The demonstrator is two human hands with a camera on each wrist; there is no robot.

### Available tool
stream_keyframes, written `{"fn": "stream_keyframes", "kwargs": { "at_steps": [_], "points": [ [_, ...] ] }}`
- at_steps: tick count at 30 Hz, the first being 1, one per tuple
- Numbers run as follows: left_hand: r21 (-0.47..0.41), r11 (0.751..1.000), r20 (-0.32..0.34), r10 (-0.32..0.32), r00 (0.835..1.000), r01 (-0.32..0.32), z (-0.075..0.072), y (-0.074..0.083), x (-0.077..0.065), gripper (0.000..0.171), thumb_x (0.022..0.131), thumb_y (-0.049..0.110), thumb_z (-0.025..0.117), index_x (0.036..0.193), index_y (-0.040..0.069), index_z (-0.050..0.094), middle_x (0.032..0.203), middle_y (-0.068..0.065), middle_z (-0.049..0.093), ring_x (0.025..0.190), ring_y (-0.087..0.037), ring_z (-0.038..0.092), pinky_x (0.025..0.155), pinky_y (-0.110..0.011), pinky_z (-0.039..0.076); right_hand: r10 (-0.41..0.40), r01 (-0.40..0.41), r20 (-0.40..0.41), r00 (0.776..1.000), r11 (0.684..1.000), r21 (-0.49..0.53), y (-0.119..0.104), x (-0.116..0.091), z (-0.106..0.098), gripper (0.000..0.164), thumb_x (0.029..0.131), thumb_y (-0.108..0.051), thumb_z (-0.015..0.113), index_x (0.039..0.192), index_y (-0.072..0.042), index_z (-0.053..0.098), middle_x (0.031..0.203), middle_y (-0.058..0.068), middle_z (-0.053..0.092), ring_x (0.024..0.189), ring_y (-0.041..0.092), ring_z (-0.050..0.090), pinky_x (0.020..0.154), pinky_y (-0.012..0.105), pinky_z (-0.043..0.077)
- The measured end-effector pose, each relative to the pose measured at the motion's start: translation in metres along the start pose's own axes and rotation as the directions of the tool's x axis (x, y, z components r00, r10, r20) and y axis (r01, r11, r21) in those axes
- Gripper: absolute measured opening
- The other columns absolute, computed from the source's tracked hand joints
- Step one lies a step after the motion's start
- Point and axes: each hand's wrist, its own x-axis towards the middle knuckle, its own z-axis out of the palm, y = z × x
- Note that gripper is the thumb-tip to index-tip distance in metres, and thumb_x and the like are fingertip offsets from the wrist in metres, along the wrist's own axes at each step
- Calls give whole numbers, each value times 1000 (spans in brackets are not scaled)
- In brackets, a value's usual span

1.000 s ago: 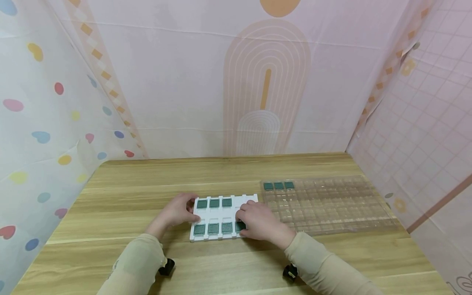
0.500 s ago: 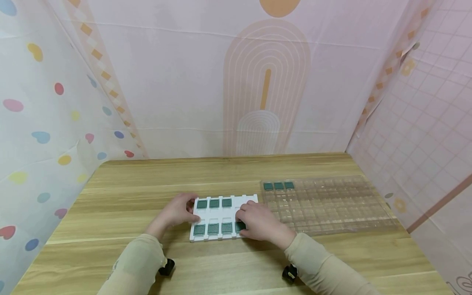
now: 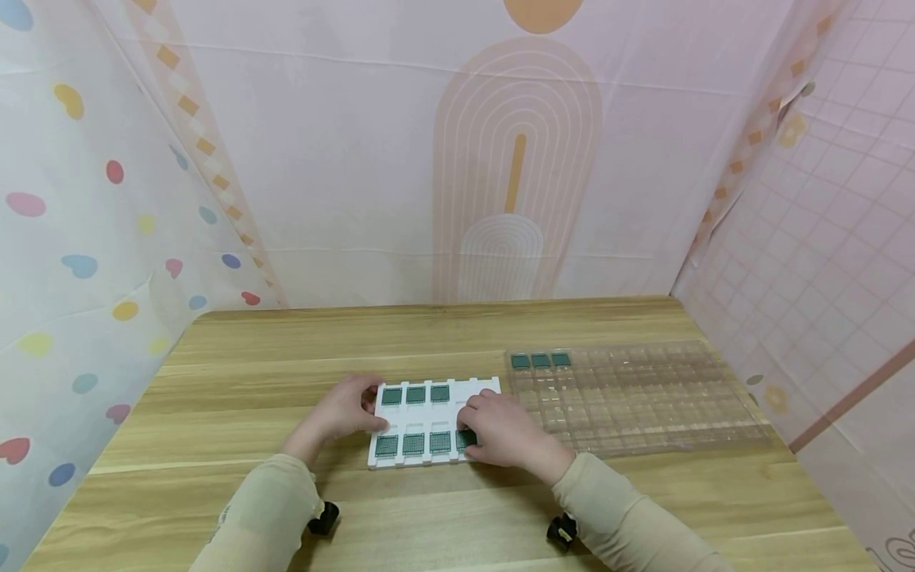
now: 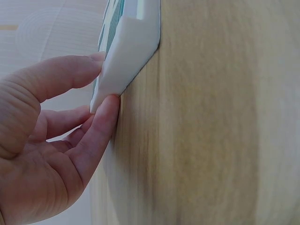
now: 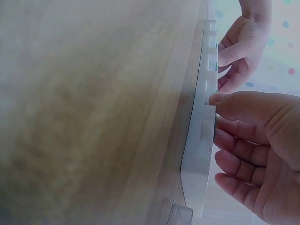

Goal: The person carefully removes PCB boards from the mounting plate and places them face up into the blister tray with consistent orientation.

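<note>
A white foam-like tray (image 3: 436,415) with notched edges lies on the wooden table, holding green square chips in two rows. My left hand (image 3: 350,409) grips its left end; in the left wrist view the thumb (image 4: 77,72) lies on the upper edge and fingers meet the end wall. Over the tray's right part is my right hand (image 3: 500,427), thumb and index finger pinching a green chip (image 3: 466,438) in the front row's rightmost slot. That chip is mostly hidden under the fingers. In the right wrist view the thumb (image 5: 248,108) reaches over the tray's notched front edge.
A clear plastic compartment tray (image 3: 643,397) stands to the right, close beside the white tray, with three green chips (image 3: 540,361) in its back left pockets. A patterned cloth (image 3: 343,159) hangs behind the table, and more cloth hangs on both sides.
</note>
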Motion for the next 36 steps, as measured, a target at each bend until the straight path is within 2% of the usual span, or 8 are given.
{"fn": "stream_keyframes", "kwargs": {
  "at_steps": [20, 24, 28, 36],
  "points": [
    [9, 1000, 3, 9, 1000, -9, 0, -2, 1, 68, 69, 4, 86, 129, -9, 55, 108, -14, 57, 84, -21, 53, 74, -35, 45, 15, -13, -21, 1000, 998, 58, 1, -3, -5, 27, 79, -32, 82, 98, -16, 72, 93, -4, 64, 88, 16, 55, 82, 29, 46],
    [12, 1000, 2, 1, 1000, -1, 0, -1, 0, 69, 70, 5, 86, 130, -9, 55, 108, -14, 57, 84, -21, 52, 74, -35, 45, 37, -36, -23, 999, 997, 69, 3, -4, -6, 27, 79, -31, 82, 99, -16, 72, 95, -4, 65, 90, 15, 56, 83, 29, 47],
    [8, 1000, 2, -8, 1000, 7, -1, -1, 0, 71, 70, 5, 86, 131, -9, 54, 109, -14, 57, 85, -22, 52, 75, -36, 45, 63, -61, -22, 998, 992, 112, 6, -5, -7, 26, 78, -29, 82, 99, -15, 72, 94, -4, 64, 89, 14, 55, 80, 28, 47],
    [-5, 1000, 3, -9, 1000, 9, -1, -1, -1, 73, 69, 5, 86, 132, -10, 53, 111, -15, 56, 86, -22, 53, 75, -36, 46, 85, -62, -83, 993, 966, 250, 19, -11, -6, 22, 79, -22, 81, 97, -11, 71, 92, -2, 65, 91, 18, 57, 81, 32, 48]
  ]
}}
